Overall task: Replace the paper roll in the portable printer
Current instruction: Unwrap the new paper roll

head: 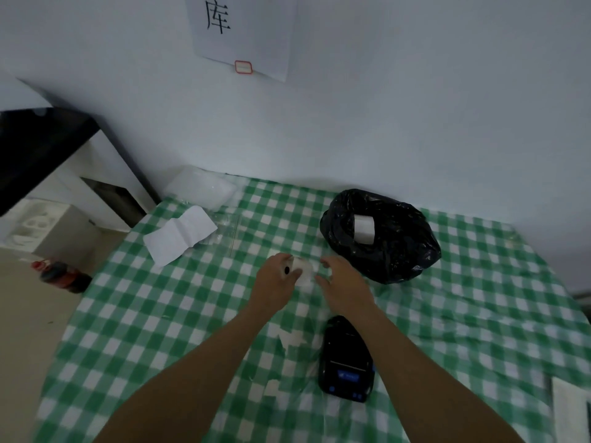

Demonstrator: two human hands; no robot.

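Observation:
A white paper roll (303,270) is held over the middle of the green checked table. My left hand (279,278) grips its left end, where the dark core hole shows. My right hand (343,281) touches its right side with thumb and fingers curled; clear wrapping seems to hang there. The black portable printer (346,359) lies on the table below my right forearm, its blue label facing me. A second white roll (364,230) sits inside an open black plastic bag (393,251) to the right.
An unfolded white paper sheet (180,235) and clear plastic bags (201,188) lie at the table's far left corner. Torn white scraps (292,338) lie left of the printer. A dark bottle (62,276) lies on the floor at left. The wall stands behind the table.

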